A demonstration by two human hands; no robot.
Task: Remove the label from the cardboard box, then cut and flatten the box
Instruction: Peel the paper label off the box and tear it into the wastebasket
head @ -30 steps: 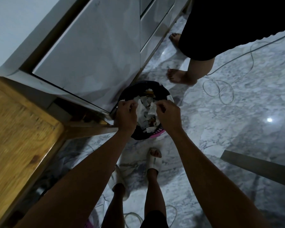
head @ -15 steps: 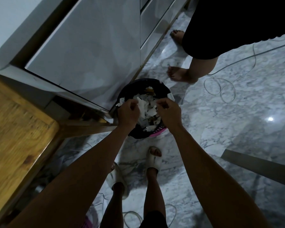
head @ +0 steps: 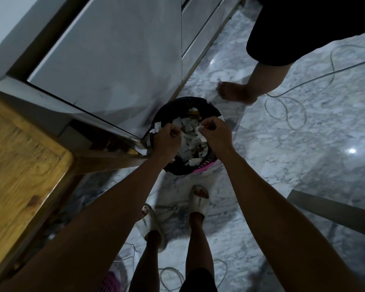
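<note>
Both my hands hover over a round black-lined bin (head: 211,111) on the marble floor. The bin holds several torn white label scraps (head: 190,142) mixed with brown bits. My left hand (head: 168,140) has its fingers curled, and whether a scrap sits inside them is hidden. My right hand (head: 215,133) pinches a small white paper scrap (head: 199,128) between thumb and fingertips above the bin. No cardboard box shows in this view.
A wooden table corner (head: 25,165) is at the left, grey cabinet fronts (head: 114,60) behind the bin. Another person's bare foot (head: 234,91) stands just beyond the bin. Loose cable loops (head: 287,110) lie on the floor. My feet in white sandals (head: 198,201) stand below.
The larger white scrap stretched between my hands a second ago is gone from them; the hands now sit a little apart. The other person's foot shifted slightly.
</note>
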